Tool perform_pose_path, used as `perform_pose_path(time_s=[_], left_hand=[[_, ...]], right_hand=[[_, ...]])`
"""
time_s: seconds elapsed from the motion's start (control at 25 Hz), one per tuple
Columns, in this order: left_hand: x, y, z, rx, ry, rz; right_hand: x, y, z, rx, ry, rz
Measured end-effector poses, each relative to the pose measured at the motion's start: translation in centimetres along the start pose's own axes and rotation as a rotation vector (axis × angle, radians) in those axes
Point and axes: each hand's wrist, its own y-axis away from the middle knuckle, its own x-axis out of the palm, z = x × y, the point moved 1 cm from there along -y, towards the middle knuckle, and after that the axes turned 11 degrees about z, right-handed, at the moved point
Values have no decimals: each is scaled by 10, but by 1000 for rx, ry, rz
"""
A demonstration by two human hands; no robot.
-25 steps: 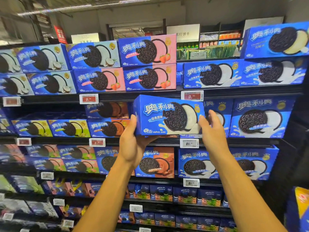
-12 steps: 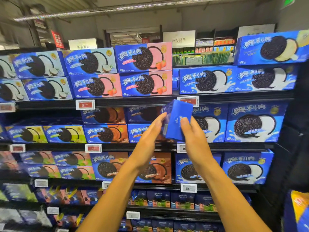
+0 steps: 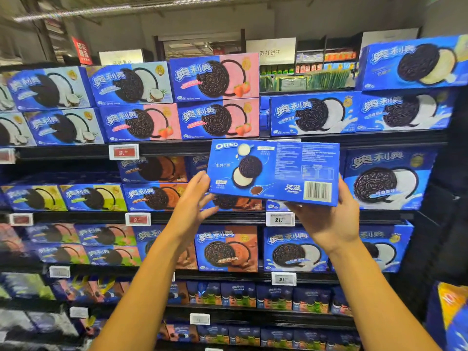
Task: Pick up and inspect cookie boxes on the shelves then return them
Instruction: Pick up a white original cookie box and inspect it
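A blue Oreo cookie box (image 3: 273, 171) is held up in front of the second shelf, its back with the barcode and small print facing me. My right hand (image 3: 329, 224) grips its lower right corner, palm under the box and thumb up the right side. At the box's left edge, my left hand (image 3: 195, 201) has its fingers spread and only the thumb touching the lower left corner. Behind the box, the shelf slot is mostly hidden.
Rows of similar boxes fill the shelves: pink strawberry ones (image 3: 217, 97) above, a large white-cream box (image 3: 387, 178) right of the held box, chocolate ones (image 3: 154, 196) to the left. A white price tag (image 3: 279, 219) sits on the shelf rail (image 3: 379, 215). A yellow-blue package (image 3: 450, 315) is at the lower right.
The box has turned from front-facing, through edge-on, to its back facing me. My right hand has shifted to the lower right corner and my left hand has loosened to a light touch.
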Motion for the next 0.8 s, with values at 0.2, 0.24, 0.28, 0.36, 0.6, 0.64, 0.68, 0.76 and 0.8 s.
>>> perform_pose_path(time_s=[0.2,0.24,0.28,0.36,0.6,0.64,0.68,0.76,0.8], left_hand=[[18,11,-10,210,56,103],[20,13,-10,211,73,86],[19,14,-10,207,83,65],[17,13,-9,202,80,29],[14,14,-6,210,82,43],[12,13,-5,205,91,34],[11,13,-4,200,103,24],[9,14,-2,192,116,19],[8,15,0,188,115,22]], right_hand=[[-6,-1,-2,-28,-18,-6],[-7,-1,-1,-41,9,-26],[-8,-2,-1,-52,46,-51],[-9,-1,-1,-55,99,-61],[-11,-2,-4,-31,141,-82],[-12,-2,-4,-26,151,-96],[-12,-3,-5,-24,168,-112],[-13,-3,-6,-37,209,-135],[-13,-3,-8,-43,228,-136]])
